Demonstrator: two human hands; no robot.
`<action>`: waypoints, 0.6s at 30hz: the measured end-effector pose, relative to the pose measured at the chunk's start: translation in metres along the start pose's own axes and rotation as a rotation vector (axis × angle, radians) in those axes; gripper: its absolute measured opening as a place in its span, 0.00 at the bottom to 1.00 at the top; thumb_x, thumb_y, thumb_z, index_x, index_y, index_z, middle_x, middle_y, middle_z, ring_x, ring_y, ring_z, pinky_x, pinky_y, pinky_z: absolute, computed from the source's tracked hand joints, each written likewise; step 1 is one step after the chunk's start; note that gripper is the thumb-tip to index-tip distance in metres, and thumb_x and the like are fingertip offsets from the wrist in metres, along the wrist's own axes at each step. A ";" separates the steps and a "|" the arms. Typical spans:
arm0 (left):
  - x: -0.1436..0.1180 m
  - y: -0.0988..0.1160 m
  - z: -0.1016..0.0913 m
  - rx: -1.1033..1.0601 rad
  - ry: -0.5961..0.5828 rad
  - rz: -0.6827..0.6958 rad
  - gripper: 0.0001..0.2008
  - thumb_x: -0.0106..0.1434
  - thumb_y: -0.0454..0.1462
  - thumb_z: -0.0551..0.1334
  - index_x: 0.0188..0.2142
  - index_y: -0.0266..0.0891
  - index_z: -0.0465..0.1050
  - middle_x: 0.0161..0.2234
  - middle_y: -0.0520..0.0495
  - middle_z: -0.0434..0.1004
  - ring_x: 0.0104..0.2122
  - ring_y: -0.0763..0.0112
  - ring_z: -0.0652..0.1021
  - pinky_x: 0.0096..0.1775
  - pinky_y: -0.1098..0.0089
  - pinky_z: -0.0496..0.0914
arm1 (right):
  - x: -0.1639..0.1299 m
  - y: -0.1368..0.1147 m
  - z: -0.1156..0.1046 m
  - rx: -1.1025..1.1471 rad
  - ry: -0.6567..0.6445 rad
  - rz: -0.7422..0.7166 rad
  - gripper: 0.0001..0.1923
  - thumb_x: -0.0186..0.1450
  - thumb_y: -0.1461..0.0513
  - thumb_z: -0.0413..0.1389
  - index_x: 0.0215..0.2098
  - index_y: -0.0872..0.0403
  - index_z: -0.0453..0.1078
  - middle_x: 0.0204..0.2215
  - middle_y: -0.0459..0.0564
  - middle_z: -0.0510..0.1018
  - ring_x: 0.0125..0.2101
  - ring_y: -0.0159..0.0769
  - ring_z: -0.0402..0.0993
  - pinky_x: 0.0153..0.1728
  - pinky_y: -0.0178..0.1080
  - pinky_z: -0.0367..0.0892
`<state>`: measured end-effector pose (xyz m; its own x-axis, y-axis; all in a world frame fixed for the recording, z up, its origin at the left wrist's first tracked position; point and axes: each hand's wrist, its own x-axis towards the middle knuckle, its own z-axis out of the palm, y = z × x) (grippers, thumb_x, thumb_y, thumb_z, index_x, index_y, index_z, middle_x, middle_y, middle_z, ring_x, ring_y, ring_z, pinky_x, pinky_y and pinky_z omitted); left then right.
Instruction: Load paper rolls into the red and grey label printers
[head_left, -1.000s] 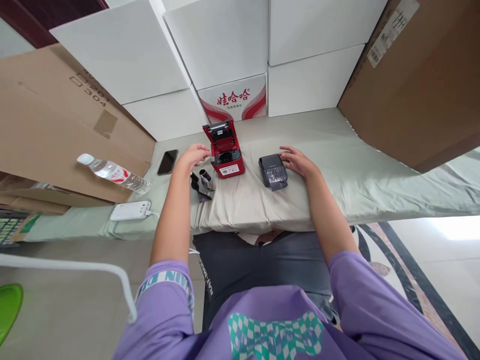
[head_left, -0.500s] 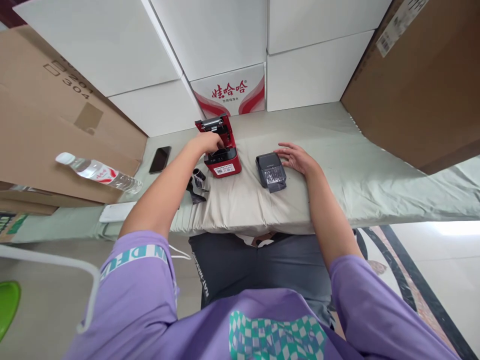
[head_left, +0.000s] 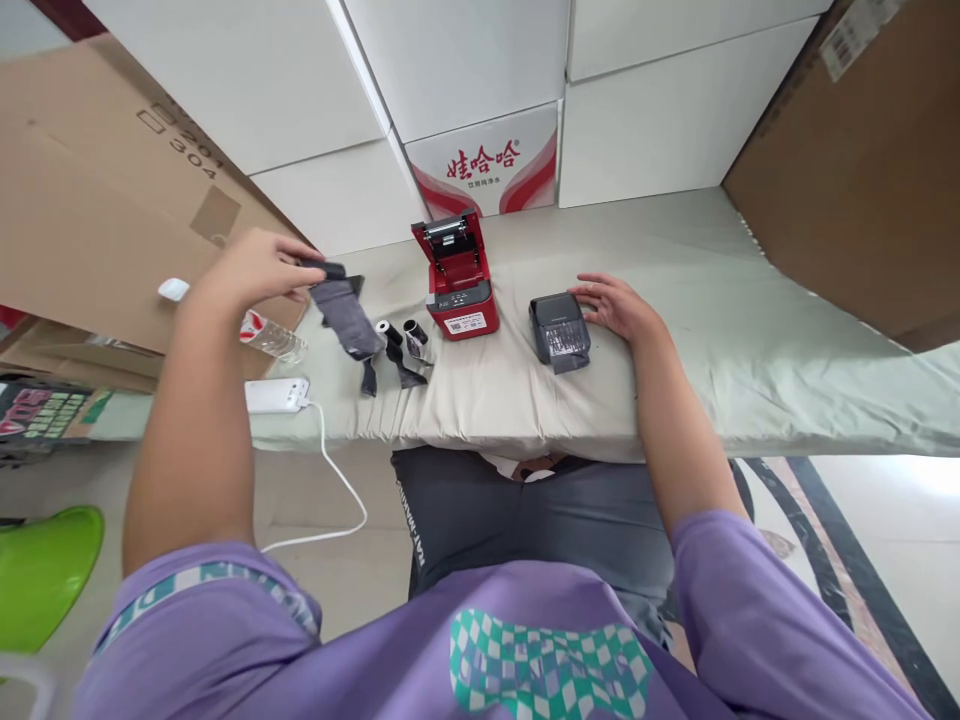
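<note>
My left hand (head_left: pixel 266 268) is closed on a black roll (head_left: pixel 328 270), pinched between thumb and fingers. A dark strip (head_left: pixel 346 318) hangs from this roll, over several more dark pieces. Two small black rolls (head_left: pixel 388 333) with loose dark tails lie just to the right. Beyond them stands a small red printer (head_left: pixel 472 295) with its lid raised and its inside bare. My right hand (head_left: pixel 616 305), fingers spread, rests against the right side of a small black device (head_left: pixel 559 330) with a dark strip coming over its front.
A clear water bottle (head_left: pixel 281 338) lies partly behind my left arm. Near the front edge is a white power bank (head_left: pixel 276 396) with a cable. White boxes (head_left: pixel 480 165) line the back; cardboard boxes (head_left: pixel 847 190) stand at both sides. A green stool (head_left: pixel 52 565) is lower left.
My left hand has left the red printer's inside and moved left, now carrying a black roll with its dark strip. My right hand stays beside the black device. The view has shifted somewhat.
</note>
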<state>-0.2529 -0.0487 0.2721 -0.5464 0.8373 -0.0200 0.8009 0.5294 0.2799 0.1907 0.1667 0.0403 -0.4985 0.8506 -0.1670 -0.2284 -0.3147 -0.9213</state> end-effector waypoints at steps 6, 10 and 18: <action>0.027 -0.083 0.027 0.069 -0.158 -0.126 0.24 0.51 0.40 0.73 0.48 0.37 0.83 0.37 0.51 0.82 0.25 0.73 0.76 0.32 0.72 0.73 | 0.000 0.000 -0.001 -0.003 0.000 -0.003 0.15 0.62 0.65 0.66 0.47 0.49 0.77 0.42 0.50 0.86 0.47 0.37 0.82 0.28 0.30 0.77; 0.032 -0.103 0.078 0.041 -0.280 -0.171 0.23 0.43 0.43 0.80 0.36 0.35 0.80 0.31 0.52 0.79 0.29 0.70 0.77 0.31 0.71 0.74 | -0.001 -0.001 0.000 0.000 0.003 -0.009 0.15 0.61 0.65 0.67 0.46 0.49 0.77 0.41 0.50 0.86 0.47 0.38 0.82 0.28 0.30 0.77; 0.037 -0.107 0.107 0.145 -0.294 -0.232 0.23 0.47 0.48 0.81 0.33 0.37 0.77 0.32 0.45 0.80 0.42 0.51 0.81 0.43 0.55 0.78 | 0.000 -0.003 0.000 -0.011 -0.004 0.013 0.13 0.62 0.65 0.65 0.45 0.48 0.77 0.42 0.51 0.86 0.48 0.39 0.81 0.30 0.33 0.77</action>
<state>-0.3322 -0.0593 0.1384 -0.6403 0.6854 -0.3466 0.7021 0.7053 0.0976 0.1912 0.1680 0.0432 -0.5047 0.8448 -0.1778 -0.2128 -0.3213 -0.9228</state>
